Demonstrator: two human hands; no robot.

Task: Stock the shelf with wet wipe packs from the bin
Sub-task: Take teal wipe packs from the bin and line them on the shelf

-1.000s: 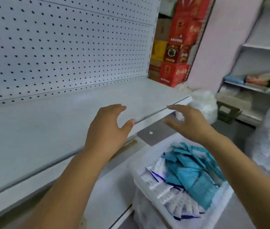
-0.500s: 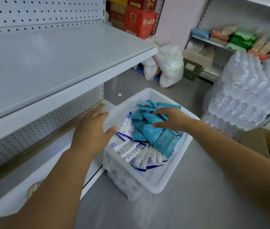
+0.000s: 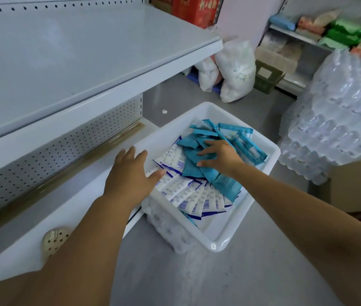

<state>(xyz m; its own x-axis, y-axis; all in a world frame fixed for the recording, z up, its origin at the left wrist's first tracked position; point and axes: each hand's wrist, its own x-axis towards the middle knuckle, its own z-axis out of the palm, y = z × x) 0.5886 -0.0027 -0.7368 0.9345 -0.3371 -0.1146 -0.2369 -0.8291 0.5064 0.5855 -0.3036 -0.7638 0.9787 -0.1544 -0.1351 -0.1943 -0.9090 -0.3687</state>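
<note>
A white plastic bin (image 3: 210, 107) stands on the grey floor beside the shelf unit. In it lie teal wet wipe packs (image 3: 226, 184) heaped over a fanned row of white and blue packs (image 3: 188, 193). My right hand (image 3: 221, 155) rests on top of the teal heap, its fingers and thumb lying on the packs. My left hand (image 3: 130, 175) hovers at the bin's left rim with its fingers spread, the thumb over the white packs, holding nothing. The upper shelf board (image 3: 64, 62) is bare, and the lower shelf (image 3: 64, 206) runs under my left forearm.
Shrink-wrapped water bottle packs (image 3: 340, 111) are stacked right of the bin, with a cardboard box (image 3: 356, 188) in front of them. White bags (image 3: 237, 67) lie on the floor behind. A beige perforated disc (image 3: 54, 239) sits on the lower shelf. Red cartons (image 3: 197, 7) stand at the back.
Both hands dropped from the upper shelf edge to the bin. The right hand settled on the teal packs; the left moved over the bin's left rim. The view tilted down.
</note>
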